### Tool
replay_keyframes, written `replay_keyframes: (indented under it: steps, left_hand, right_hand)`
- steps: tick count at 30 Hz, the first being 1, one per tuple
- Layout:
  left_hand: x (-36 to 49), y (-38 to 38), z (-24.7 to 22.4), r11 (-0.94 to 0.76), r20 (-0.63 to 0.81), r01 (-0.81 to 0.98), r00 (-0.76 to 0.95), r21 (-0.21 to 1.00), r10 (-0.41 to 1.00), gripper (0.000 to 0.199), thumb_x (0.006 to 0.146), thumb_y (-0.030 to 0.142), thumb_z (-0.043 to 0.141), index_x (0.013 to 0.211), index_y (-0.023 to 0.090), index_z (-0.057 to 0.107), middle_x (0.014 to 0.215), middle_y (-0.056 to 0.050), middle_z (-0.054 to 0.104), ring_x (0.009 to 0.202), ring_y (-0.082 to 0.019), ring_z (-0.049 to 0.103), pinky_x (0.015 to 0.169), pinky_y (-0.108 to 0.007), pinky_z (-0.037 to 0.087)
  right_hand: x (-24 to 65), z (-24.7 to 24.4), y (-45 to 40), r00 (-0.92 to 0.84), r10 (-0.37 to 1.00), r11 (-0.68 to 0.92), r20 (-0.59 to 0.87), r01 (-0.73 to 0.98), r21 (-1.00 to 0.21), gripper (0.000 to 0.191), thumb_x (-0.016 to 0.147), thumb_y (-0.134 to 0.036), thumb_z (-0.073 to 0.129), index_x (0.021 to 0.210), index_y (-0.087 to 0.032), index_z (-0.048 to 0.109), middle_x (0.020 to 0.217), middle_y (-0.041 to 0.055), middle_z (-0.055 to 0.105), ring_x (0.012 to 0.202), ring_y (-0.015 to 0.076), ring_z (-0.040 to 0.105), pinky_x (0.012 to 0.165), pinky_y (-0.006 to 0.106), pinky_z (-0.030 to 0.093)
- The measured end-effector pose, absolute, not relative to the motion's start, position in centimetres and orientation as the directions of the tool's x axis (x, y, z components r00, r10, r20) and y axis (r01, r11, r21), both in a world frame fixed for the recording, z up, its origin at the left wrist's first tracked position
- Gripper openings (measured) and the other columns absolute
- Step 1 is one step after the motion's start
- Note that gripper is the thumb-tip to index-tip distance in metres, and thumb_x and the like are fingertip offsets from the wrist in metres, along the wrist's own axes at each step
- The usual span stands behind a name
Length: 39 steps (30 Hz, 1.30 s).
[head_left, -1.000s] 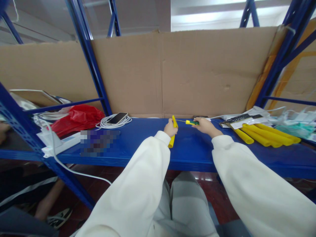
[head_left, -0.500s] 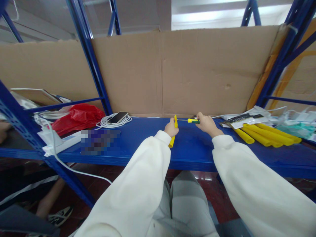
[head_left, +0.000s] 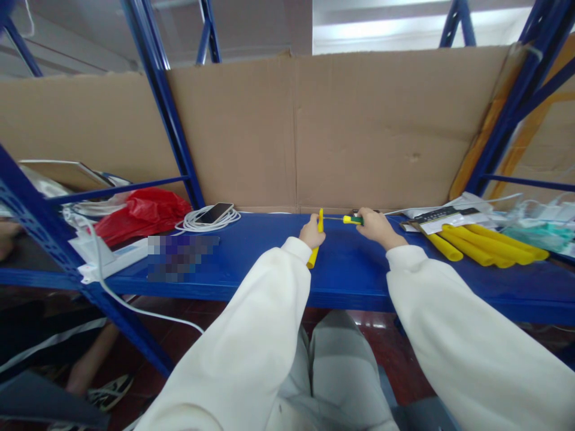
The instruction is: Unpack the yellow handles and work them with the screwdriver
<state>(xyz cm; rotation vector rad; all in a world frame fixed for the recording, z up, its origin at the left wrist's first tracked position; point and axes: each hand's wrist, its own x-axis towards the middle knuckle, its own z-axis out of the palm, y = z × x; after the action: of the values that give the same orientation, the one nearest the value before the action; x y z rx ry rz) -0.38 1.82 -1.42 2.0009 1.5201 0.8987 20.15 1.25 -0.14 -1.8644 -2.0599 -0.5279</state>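
Note:
Over the middle of the blue shelf (head_left: 269, 263), my left hand (head_left: 311, 232) is closed around a yellow tube (head_left: 314, 257) that stands tilted, its ends showing above and below the fingers. My right hand (head_left: 375, 226) grips the handle of a screwdriver (head_left: 353, 220), yellow and dark green. The thin shaft points left and reaches the side of the yellow tube near its upper end. Whether the tip is in a screw or a hole is too small to tell.
Several yellow tubes (head_left: 489, 245) lie at the right beside a plastic packet (head_left: 442, 218). On the left are a phone (head_left: 215, 213) on a coiled white cable (head_left: 193, 222), a red bag (head_left: 144, 215) and a white power strip (head_left: 121, 260). Cardboard (head_left: 359, 131) walls the back.
The screwdriver handle appears very slightly shifted and turned in my right hand. My left hand and the yellow tube have hardly moved.

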Motion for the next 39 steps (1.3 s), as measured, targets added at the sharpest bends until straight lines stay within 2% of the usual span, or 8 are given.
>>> replay_keyframes:
  steps: [5, 9, 12, 17, 21, 25, 32, 39]
  left_hand:
    - [-0.5, 2.1, -1.7, -0.295, 0.239, 0.650, 0.176, 0.700, 0.955, 0.055, 0.080, 0.005, 0.062, 0.131, 0.020, 0.048, 0.104, -0.009, 0.075, 0.087, -0.021, 0.074, 0.086, -0.034, 0.056]
    - [-0.5, 2.3, -1.8, -0.288, 0.242, 0.645, 0.162, 0.708, 0.957, 0.057, 0.079, 0.004, 0.063, 0.131, 0.021, 0.049, 0.101, -0.007, 0.075, 0.087, -0.021, 0.074, 0.086, -0.034, 0.056]
    - [-0.5, 2.4, -1.9, -0.279, 0.240, 0.647, 0.151, 0.710, 0.959, 0.057, 0.079, 0.005, 0.064, 0.131, 0.020, 0.049, 0.102, -0.008, 0.074, 0.087, -0.021, 0.074, 0.085, -0.033, 0.056]
    - [-0.4, 2.4, -1.9, -0.287, 0.250, 0.640, 0.150, 0.713, 0.956, 0.056, 0.078, 0.005, 0.065, 0.129, 0.022, 0.050, 0.102, -0.006, 0.073, 0.085, -0.020, 0.074, 0.084, -0.032, 0.056]
    - [-0.4, 2.2, -1.8, -0.295, 0.247, 0.649, 0.167, 0.701, 0.954, 0.054, 0.080, 0.005, 0.063, 0.130, 0.021, 0.050, 0.101, -0.007, 0.073, 0.085, -0.020, 0.074, 0.084, -0.033, 0.056]
    - [-0.5, 2.1, -1.8, -0.304, 0.249, 0.657, 0.178, 0.690, 0.952, 0.051, 0.082, 0.005, 0.061, 0.130, 0.020, 0.051, 0.100, -0.008, 0.073, 0.084, -0.021, 0.074, 0.084, -0.034, 0.057]
    - [-0.6, 2.4, -1.8, -0.276, 0.244, 0.660, 0.144, 0.698, 0.959, 0.051, 0.081, 0.005, 0.062, 0.129, 0.021, 0.050, 0.099, -0.006, 0.074, 0.085, -0.020, 0.074, 0.085, -0.033, 0.056]
    - [-0.6, 2.5, -1.9, -0.290, 0.256, 0.649, 0.149, 0.703, 0.955, 0.052, 0.078, 0.004, 0.064, 0.125, 0.022, 0.052, 0.098, -0.005, 0.074, 0.083, -0.019, 0.074, 0.083, -0.032, 0.056]
  right_hand:
    - [19.8, 0.2, 0.7, -0.018, 0.922, 0.007, 0.388, 1.000, 0.029, 0.030, 0.085, -0.018, 0.059, 0.116, -0.015, 0.061, 0.103, 0.0165, 0.074, 0.099, 0.0297, 0.070, 0.078, 0.032, 0.047]
    - [19.8, -0.1, 0.9, -0.057, 0.932, 0.059, 0.359, 0.998, 0.006, 0.031, 0.085, -0.018, 0.060, 0.116, -0.016, 0.062, 0.106, 0.0159, 0.075, 0.097, 0.0277, 0.070, 0.077, 0.030, 0.047]
    - [20.2, -0.5, 1.5, -0.121, 0.926, 0.131, 0.357, 0.991, -0.003, 0.029, 0.084, -0.018, 0.060, 0.113, -0.016, 0.064, 0.110, 0.0147, 0.074, 0.097, 0.0260, 0.070, 0.078, 0.029, 0.048]
    - [20.8, -0.9, 2.2, -0.138, 0.909, 0.143, 0.394, 0.990, 0.017, 0.018, 0.081, -0.019, 0.062, 0.098, -0.018, 0.067, 0.106, 0.0132, 0.074, 0.094, 0.0244, 0.069, 0.077, 0.028, 0.047]
    - [20.7, -0.8, 2.0, -0.091, 0.919, 0.103, 0.384, 0.995, -0.009, 0.024, 0.078, -0.019, 0.066, 0.102, -0.019, 0.065, 0.097, 0.0119, 0.075, 0.087, 0.0244, 0.068, 0.069, 0.028, 0.045]
    - [20.3, -0.6, 1.6, -0.065, 0.930, 0.076, 0.362, 0.997, -0.017, 0.027, 0.079, -0.020, 0.064, 0.106, -0.017, 0.066, 0.100, 0.0141, 0.075, 0.090, 0.0256, 0.069, 0.070, 0.028, 0.045]
    - [20.3, -0.6, 1.9, -0.144, 0.933, 0.170, 0.330, 0.984, -0.052, 0.019, 0.081, -0.020, 0.061, 0.099, -0.018, 0.067, 0.097, 0.0111, 0.076, 0.085, 0.0227, 0.069, 0.070, 0.027, 0.045]
    - [20.8, -1.0, 2.3, -0.097, 0.913, 0.125, 0.397, 0.991, -0.045, 0.023, 0.077, -0.023, 0.067, 0.100, -0.019, 0.064, 0.092, 0.0104, 0.074, 0.080, 0.0234, 0.067, 0.065, 0.027, 0.043]
